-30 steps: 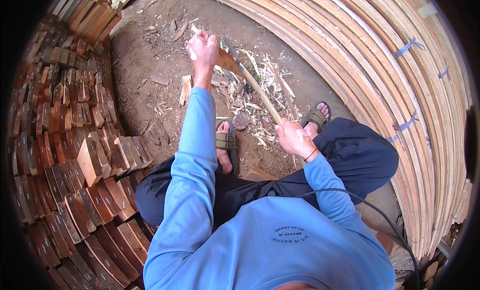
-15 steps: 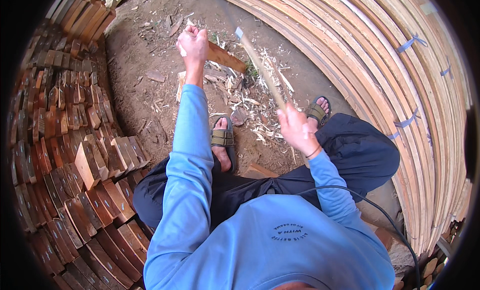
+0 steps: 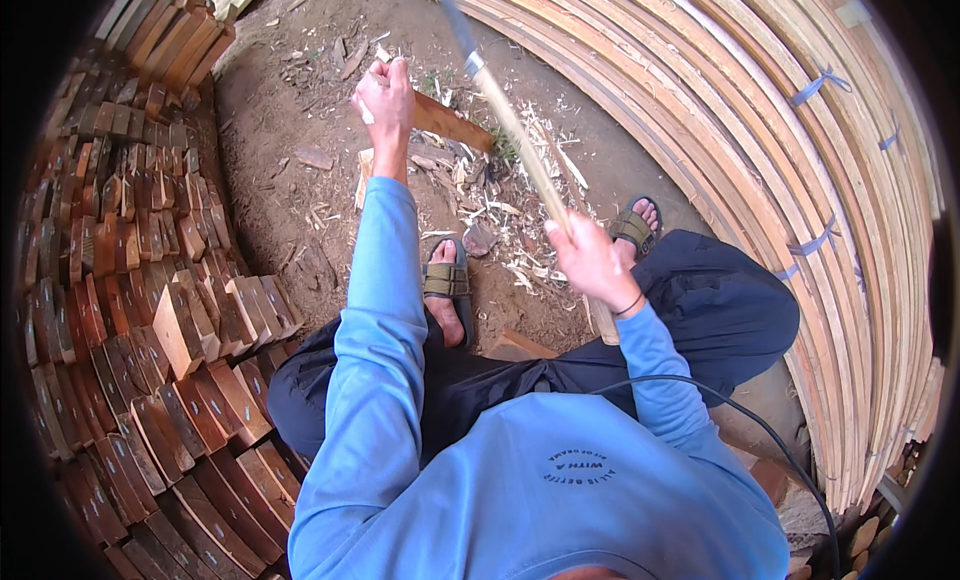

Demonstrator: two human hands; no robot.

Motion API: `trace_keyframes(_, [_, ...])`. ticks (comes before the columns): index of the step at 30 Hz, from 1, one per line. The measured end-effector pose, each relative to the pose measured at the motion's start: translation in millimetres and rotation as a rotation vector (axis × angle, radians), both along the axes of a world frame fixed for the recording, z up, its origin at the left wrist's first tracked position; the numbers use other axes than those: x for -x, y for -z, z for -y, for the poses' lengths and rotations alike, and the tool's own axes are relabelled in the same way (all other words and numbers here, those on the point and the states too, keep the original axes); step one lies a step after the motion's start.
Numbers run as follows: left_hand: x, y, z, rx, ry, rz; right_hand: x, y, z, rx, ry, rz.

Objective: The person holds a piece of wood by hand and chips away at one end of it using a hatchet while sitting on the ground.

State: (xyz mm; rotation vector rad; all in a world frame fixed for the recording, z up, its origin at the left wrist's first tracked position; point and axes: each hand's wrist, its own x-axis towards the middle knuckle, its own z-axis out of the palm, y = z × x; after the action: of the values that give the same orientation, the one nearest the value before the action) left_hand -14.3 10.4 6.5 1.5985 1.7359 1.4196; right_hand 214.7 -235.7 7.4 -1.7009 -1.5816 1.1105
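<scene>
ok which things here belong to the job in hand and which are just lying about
In use:
long-handled bladed tool, in the right hand
wood piece, in the left hand

Apparently lying about:
wood shavings
stacked wood blocks
long wooden strips

From where I stand, the lettering I can make out is a small dark print on the chest of the blue shirt: a short straight line with words curving round it in a ring, upside down to the wearer. Bluish marks dot some stacked boards, too small to read.
</scene>
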Motion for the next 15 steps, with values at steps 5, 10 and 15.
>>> trace_keyframes(5, [8,4,5,0.019,-0.023,-0.052,0,39,14,0.175,-0.123,0.318])
trace_keyframes(10, [5,6,5,-0.024,-0.008,-0.024,-10,-31,-9,0.466,0.09,-0.321])
trace_keyframes(15, [-3,4,1,-0.055,-0.003,-0.023,-9,-15,-12,-0.055,0.061,-0.012])
